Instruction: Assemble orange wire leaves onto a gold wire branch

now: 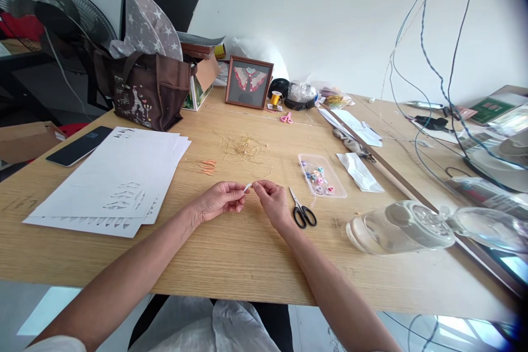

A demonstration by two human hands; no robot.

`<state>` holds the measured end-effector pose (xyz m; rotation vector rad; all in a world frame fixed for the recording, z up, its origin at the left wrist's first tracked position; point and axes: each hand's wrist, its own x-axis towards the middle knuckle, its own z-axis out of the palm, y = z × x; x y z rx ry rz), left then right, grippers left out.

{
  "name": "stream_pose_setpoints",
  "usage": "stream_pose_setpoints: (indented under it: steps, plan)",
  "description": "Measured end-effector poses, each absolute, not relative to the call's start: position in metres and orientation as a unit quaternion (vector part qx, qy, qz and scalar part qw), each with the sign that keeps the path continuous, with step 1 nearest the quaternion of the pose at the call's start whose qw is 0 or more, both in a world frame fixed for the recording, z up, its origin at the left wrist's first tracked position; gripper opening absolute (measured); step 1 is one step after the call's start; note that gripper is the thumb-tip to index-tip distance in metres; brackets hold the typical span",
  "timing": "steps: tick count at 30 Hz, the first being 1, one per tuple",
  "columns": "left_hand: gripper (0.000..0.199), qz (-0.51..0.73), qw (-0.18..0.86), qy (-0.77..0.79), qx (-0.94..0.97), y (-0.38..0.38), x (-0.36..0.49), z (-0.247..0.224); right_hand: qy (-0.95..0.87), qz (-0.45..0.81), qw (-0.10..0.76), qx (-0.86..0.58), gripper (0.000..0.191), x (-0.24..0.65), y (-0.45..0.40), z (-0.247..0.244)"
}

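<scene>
Above the desk's front middle, my left hand (223,199) pinches a small slim white piece (248,187) between thumb and fingers. My right hand (271,201) is closed in a pinch at the other end of that piece; its fingertips partly hide it. Just behind my hands lies a loose tangle of thin gold wire (243,146). Several small orange leaf-like pieces on wire stems (208,165) rest to its left. Beside my right wrist are black-handled scissors (303,213), and past them a clear plastic box (336,182) of coloured thread spools.
White paper sheets (94,176) with small dark shapes lie at left, near a dark phone (80,144). A clear water bottle (388,228) stands right. Behind are a brown bag (152,88), a framed butterfly-shaped piece (249,81), small pink scissors (286,117) and yellow thread (275,98).
</scene>
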<state>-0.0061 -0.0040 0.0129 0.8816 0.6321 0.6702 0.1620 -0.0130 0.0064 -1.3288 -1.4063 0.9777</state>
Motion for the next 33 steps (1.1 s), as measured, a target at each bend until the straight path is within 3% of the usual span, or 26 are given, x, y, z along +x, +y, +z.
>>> stream_pose_setpoints:
  steps: [8, 26, 29, 33]
  plan:
    - [0.029, 0.296, 0.795, 0.286, 0.445, -0.008, -0.004, 0.014, -0.532, 0.448, 0.48, -0.535, 0.03, 0.16, -0.014, 0.007]
    - [0.026, 0.322, 0.828, 0.245, 0.389, -0.006, -0.006, 0.011, -0.622, 0.32, 0.456, -0.549, 0.029, 0.158, -0.02, 0.019]
    - [0.025, 0.334, 0.781, 0.285, 0.444, -0.007, -0.005, 0.014, -0.62, 0.313, 0.452, -0.559, 0.029, 0.158, -0.021, 0.017]
    - [0.031, 0.399, 0.63, 0.379, 0.548, -0.007, 0.001, 0.014, -0.624, 0.292, 0.448, -0.57, 0.029, 0.157, -0.02, 0.015]
